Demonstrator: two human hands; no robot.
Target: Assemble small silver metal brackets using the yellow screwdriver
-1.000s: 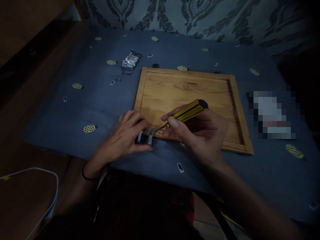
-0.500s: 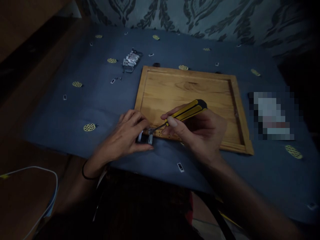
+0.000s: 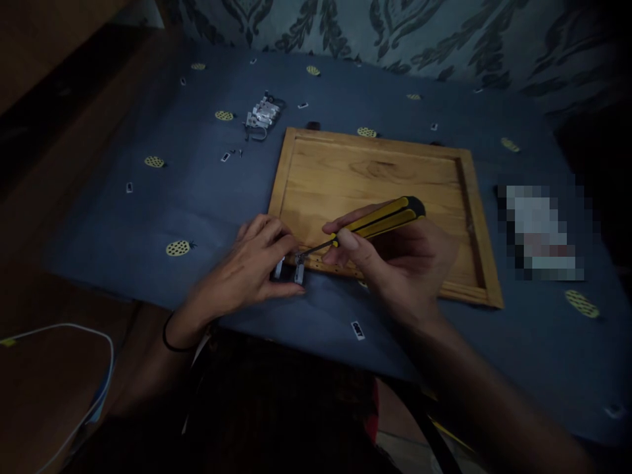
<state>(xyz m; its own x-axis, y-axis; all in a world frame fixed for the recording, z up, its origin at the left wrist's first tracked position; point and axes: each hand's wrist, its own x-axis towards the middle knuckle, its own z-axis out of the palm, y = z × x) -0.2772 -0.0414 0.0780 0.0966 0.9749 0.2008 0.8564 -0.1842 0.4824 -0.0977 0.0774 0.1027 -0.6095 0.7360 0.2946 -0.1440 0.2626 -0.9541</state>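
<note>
My right hand [image 3: 399, 263] is closed round a yellow and black screwdriver [image 3: 380, 218], its shaft slanting down to the left. The tip meets a small metal hook [image 3: 299, 271] at the front left edge of a framed wooden board [image 3: 380, 191]. My left hand [image 3: 251, 266] grips this hook between fingers and thumb, pressing it against the board's edge. A second metal piece [image 3: 279, 267] shows beside it, partly covered by my fingers. Several small holes run along the board's front edge. Whether a screw sits under the tip is too small to tell.
Several metal hooks [image 3: 264, 117] lie in a pile beyond the board's left corner, with small screws [image 3: 240, 153] near them. A blurred-out object [image 3: 543, 230] lies to the right. A blue patterned cloth [image 3: 197, 197] covers the table. A white cable [image 3: 111, 355] hangs at lower left.
The screwdriver's handle has swung slightly to the right, with its tip still at the hook. My left hand keeps its hold. The whole view has shifted a little.
</note>
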